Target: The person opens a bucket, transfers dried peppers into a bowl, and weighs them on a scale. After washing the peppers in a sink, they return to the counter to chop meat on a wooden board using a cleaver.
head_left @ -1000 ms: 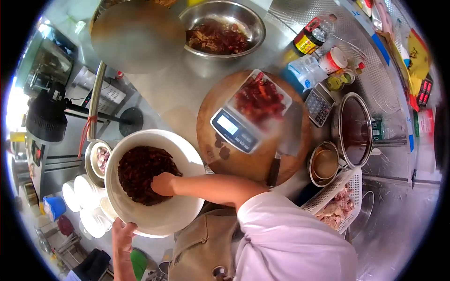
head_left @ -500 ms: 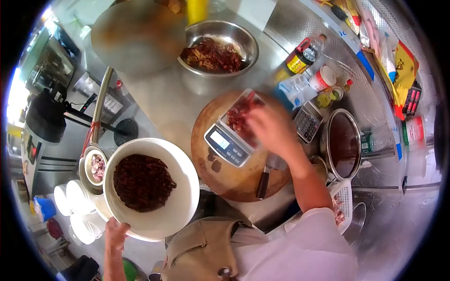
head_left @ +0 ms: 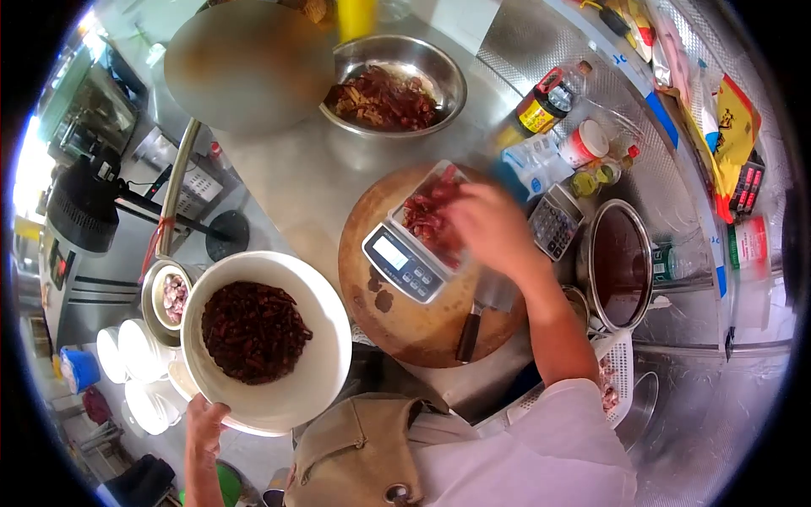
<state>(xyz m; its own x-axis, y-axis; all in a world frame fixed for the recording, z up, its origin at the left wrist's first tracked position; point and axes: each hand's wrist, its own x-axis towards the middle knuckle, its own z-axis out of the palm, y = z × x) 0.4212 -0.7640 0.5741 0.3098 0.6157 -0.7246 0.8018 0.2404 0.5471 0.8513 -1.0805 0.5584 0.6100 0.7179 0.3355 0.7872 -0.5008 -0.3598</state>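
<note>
My left hand (head_left: 205, 424) is closed on the lower left rim of a large white tub (head_left: 332, 346), which holds a heap of dark red dried chilies (head_left: 255, 333). Over a clear plastic container (head_left: 457, 264) of shiny red pieces hovers my right hand (head_left: 492, 221); its fingers are at the contents but smeared by motion. The container sits on a digital scale (head_left: 404, 264) with a lit display. Beneath the scale is a round wooden chopping board (head_left: 359, 291). A cleaver (head_left: 471, 336) with a dark handle lies on the board beside the scale.
A steel bowl (head_left: 457, 89) with reddish-brown pieces stands at the back. To the right are a dark sauce bottle (head_left: 545, 106), a calculator (head_left: 555, 223) and a steel pot (head_left: 644, 279) of dark red liquid. A small white bowl (head_left: 160, 317) with pale pinkish pieces is left of the tub.
The view has shifted slightly, with the tub and scale a little farther left in it. My right hand stays at the container, still blurred; my left hand keeps hold of the tub.
</note>
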